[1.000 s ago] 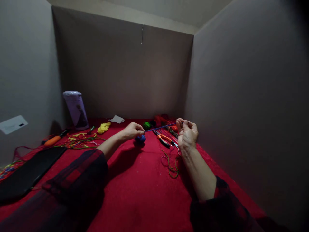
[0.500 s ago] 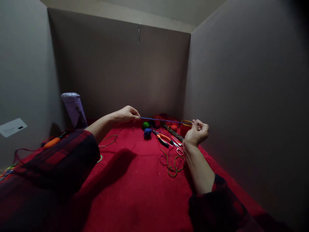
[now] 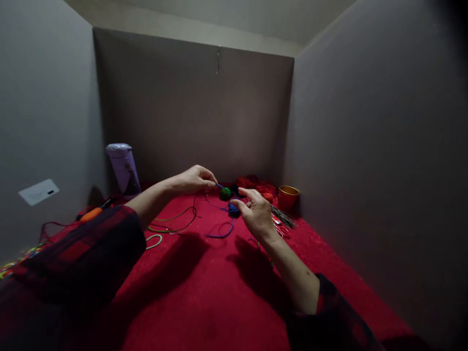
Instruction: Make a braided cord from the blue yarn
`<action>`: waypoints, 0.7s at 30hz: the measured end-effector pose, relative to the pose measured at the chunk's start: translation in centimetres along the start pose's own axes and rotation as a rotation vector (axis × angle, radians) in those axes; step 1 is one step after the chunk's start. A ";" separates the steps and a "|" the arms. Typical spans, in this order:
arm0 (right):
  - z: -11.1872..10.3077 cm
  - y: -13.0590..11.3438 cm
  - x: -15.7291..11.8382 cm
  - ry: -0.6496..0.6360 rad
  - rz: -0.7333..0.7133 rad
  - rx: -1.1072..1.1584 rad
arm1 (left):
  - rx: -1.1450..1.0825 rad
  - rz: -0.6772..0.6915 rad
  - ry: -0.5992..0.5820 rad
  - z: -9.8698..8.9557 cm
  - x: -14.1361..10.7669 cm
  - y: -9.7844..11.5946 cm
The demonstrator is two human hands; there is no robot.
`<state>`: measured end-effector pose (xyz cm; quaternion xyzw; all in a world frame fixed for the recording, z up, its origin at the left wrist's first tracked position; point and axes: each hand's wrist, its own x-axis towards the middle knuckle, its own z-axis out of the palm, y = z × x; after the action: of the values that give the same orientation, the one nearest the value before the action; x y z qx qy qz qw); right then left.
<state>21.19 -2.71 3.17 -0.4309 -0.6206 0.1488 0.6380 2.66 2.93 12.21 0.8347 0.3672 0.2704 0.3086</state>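
Between the thumb and fingers of my left hand (image 3: 195, 179) is the end of a blue cord (image 3: 222, 236), which hangs down and curves over the red cloth (image 3: 204, 292). To its right, my right hand (image 3: 257, 213) has thumb and forefinger apart, with nothing visibly held between them. Behind the fingers lie a green yarn ball (image 3: 225, 193) and a blue yarn ball (image 3: 234, 209), the blue one partly hidden by my right thumb.
A purple bottle (image 3: 124, 170) stands at the back left, near an orange handle (image 3: 91, 215). At the back right are a red cup (image 3: 288, 199), red yarn (image 3: 256, 184) and thin sticks (image 3: 283, 216). Green cord (image 3: 175, 229) lies left of centre. Grey walls (image 3: 193, 107) surround the cloth.
The blue cord was stretched between both hands; my right hand has let it go, opened and moved left. The cord now hangs from my left hand. The view has shifted slightly.
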 end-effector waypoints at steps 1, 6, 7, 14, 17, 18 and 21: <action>0.4 -0.3 -0.3 0.008 -0.005 0.019 | 0.022 0.023 -0.027 0.5 0.0 -0.2; 1.3 -0.6 -1.0 -0.230 0.147 0.160 | 0.073 0.098 -0.139 3.0 -0.1 -0.3; 1.3 -0.4 -1.0 -0.240 0.126 0.114 | 0.076 0.090 -0.149 3.4 -0.2 -0.3; 0.6 0.7 -0.5 -0.037 0.035 -0.161 | 0.110 -0.028 -0.081 2.9 -2.0 -3.7; 0.6 0.8 -0.5 -0.008 0.046 -0.225 | 0.237 -0.099 -0.015 1.8 -3.7 -5.9; 0.6 0.8 -0.5 -0.009 0.047 -0.238 | 0.292 -0.137 -0.022 1.5 -4.3 -6.6; 0.7 1.0 -0.6 -0.012 0.039 -0.257 | 0.510 -0.222 -0.123 1.5 -6.2 -8.5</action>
<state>20.74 -2.29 2.00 -0.5202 -0.6300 0.0830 0.5706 -3.70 2.25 3.75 0.8549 0.4932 0.0826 0.1380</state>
